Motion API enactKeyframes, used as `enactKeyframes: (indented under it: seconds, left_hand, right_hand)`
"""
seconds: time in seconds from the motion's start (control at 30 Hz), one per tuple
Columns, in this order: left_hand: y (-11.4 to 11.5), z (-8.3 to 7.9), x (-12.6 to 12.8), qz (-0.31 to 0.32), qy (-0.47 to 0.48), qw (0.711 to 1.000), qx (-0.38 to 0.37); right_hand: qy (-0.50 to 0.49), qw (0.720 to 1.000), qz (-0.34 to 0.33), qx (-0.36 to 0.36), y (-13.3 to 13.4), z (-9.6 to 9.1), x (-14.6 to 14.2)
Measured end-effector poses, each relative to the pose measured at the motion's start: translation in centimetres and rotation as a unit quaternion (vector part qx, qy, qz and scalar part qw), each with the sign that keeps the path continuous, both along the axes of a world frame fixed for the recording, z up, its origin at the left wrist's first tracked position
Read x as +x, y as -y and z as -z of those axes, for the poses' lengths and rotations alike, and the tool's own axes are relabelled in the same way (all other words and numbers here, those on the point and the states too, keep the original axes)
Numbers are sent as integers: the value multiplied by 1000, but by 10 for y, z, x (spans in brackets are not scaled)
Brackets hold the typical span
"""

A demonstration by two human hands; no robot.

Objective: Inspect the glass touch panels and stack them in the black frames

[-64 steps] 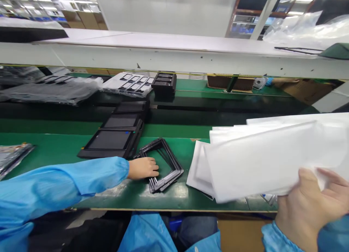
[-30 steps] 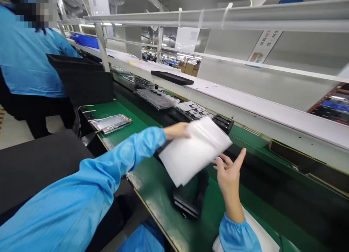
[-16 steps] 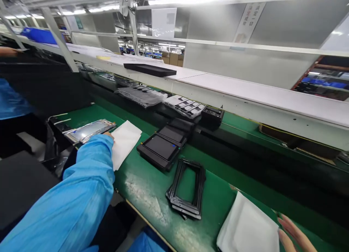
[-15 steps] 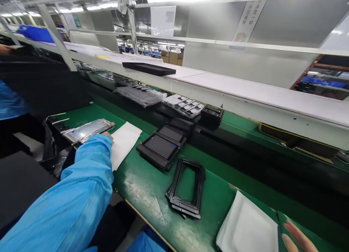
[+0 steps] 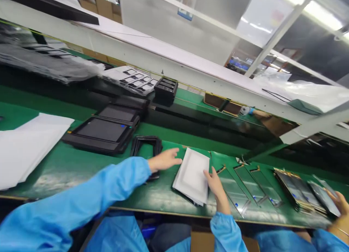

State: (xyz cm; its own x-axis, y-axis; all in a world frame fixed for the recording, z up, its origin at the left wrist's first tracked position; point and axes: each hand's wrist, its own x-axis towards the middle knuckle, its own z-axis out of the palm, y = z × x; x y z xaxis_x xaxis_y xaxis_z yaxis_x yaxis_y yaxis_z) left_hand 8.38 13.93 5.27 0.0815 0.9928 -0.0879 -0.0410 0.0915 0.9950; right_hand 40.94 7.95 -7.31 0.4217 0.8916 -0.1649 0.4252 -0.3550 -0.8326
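A small stack of white sheets [image 5: 193, 174], slightly fanned at its lower edge, lies on the green bench between my two hands. My left hand [image 5: 165, 159] reaches in from the left with fingers stretched out and apart. It is just short of the stack and holds nothing. At the stack's right edge is my right hand [image 5: 215, 184], its fingers spread; whether they touch the sheets is hard to tell. Behind my left wrist are black rectangular frames [image 5: 148, 140], partly hidden by it. Farther left, black trays with dark screens [image 5: 103, 130] rest on the bench.
Several clear glass panels [image 5: 234, 190] lie right of my right hand. Beyond them, a co-worker's hand [image 5: 340, 204] holds a panel beside stacked screens [image 5: 294, 188]. White paper [image 5: 35, 146] covers the bench's left part. A white shelf [image 5: 131, 50] and slanted post [image 5: 313, 126] stand behind.
The view has swung right. My left hand has left the white paper on the left and come across to the white stack. My right hand has come to that stack's right edge.
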Motion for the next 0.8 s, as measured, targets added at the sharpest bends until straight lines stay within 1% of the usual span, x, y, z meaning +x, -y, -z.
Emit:
enactKeyframes:
  seconds: [0.03,0.07,0.1,0.13,0.17,0.23,0.33,0.4,0.5,0.57,0.63,0.7,0.8]
  left_hand:
    - [10,21,30,30,-15,999,-25]
    - [17,40,54,49,-26,998,-41]
    - [21,54,72,59,-35,996,-51]
    - [22,65,85,63,-41,996,-52]
    - [22,72,92,64,-44,996,-47]
    - [19,78,99,59,-44,997,-18]
    - [20,77,94,53,-33,997,54]
    - [25,73,87,61,-15,993,101]
    - [36,63,76,85,24,985,150]
    - [42,52,71,97,48,979,172]
    - [47,39,70,96,84,975,179]
    - [50,29,72,75,127,976,163]
    - [54,21,76,35,157,979,126]
  right_hand:
    - [-20,1000,-3,6,1,3,-4]
    - [-43,999,-6,13,1,5,-9]
    - [-65,998,-7,25,2,5,-15]
    - [-84,995,-6,45,4,5,-22]
    - [-101,992,-2,72,5,4,-28]
    - [-126,982,12,140,10,-2,-38]
    - [-143,958,26,248,22,-18,-47]
    - [-154,940,16,303,34,-30,-50]
    - [-185,915,-13,358,49,-47,-55]
    - [-204,899,-21,387,55,-58,-57]
    - [-224,886,-22,406,59,-69,-60]
    - [-256,874,-7,413,60,-77,-63]
    - [-289,866,42,407,60,-85,-71]
